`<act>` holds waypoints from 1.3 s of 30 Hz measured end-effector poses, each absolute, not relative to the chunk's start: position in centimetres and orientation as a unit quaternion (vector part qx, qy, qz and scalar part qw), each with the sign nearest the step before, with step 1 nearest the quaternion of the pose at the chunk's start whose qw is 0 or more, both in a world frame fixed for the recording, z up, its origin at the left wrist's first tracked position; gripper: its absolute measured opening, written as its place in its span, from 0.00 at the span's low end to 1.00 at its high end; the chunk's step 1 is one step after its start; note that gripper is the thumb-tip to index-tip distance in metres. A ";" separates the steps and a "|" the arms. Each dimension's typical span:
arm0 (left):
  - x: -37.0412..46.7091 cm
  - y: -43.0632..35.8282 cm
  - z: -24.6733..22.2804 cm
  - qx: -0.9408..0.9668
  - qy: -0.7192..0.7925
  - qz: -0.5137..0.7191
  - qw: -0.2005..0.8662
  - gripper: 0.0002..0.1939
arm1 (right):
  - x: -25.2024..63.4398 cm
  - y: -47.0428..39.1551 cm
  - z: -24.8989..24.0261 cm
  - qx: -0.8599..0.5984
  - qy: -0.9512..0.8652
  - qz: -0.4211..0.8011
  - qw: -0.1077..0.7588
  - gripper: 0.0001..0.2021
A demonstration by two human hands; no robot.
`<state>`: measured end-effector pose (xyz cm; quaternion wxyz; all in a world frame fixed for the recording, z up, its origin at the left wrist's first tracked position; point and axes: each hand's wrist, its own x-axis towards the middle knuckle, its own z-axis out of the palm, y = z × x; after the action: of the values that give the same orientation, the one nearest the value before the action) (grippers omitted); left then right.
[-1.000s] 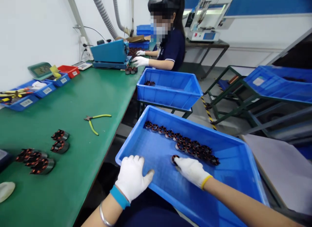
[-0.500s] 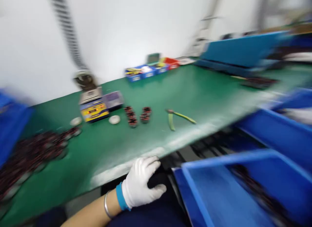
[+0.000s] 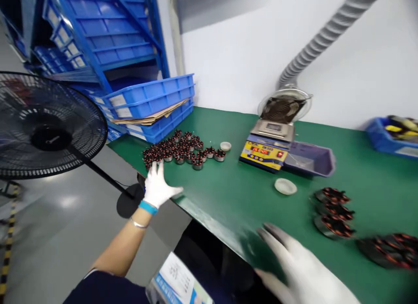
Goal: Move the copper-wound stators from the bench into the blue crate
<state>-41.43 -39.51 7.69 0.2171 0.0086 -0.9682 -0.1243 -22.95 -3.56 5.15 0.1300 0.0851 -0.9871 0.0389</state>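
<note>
The left hand (image 3: 157, 188), in its white glove, is reaching out over the near edge of the green surface (image 3: 209, 195), its fingers spreading open with the thumb pointing off to the right, and it isn't gripping anything that I can see. A crowded heap of copper-wound metal rings (image 3: 178, 149) is sitting on the surface just beyond those fingertips; whether they are touching the nearest rings, I can't tell. The heap is spreading mostly sideways, running from beside the left fingers and thinning out rightward towards a small white dish (image 3: 225, 146). Its rings are mostly resting on their flat bases. The left hand is clearly the nearer one to the heap.

The right hand (image 3: 303, 269), also gloved, is hovering low at the front and blurring, its fingers extending apart from the thumb with nothing showing between them. It is lying nearer to a short row of wound rings (image 3: 333, 212), which is running roughly front to back, beyond that hand and to its right. More rings (image 3: 388, 251) are blurring farther right. Between the heap and that row, a yellow-and-blue display box (image 3: 264, 153) is standing beside a purple tray (image 3: 307, 158), with a white lid (image 3: 285, 186) lying in front.
</note>
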 end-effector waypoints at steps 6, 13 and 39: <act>-48.1 -46.2 10.2 0.064 -0.990 -0.021 0.120 0.68 | -37.8 -15.3 11.2 0.141 -0.990 -0.009 0.018 0.42; -50.7 -47.1 10.7 -0.009 -0.996 -0.063 0.056 0.62 | -46.5 -24.8 12.3 0.272 -0.958 -0.051 0.069 0.43; -52.1 -47.1 8.1 -0.071 -0.984 -0.139 0.085 0.42 | -52.2 -30.0 12.2 0.201 -0.975 -0.088 0.035 0.31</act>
<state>-52.12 -47.10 8.08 0.0852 -0.0705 -0.9842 -0.1385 -52.18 -30.02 12.22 0.0354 0.2013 -0.9750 -0.0878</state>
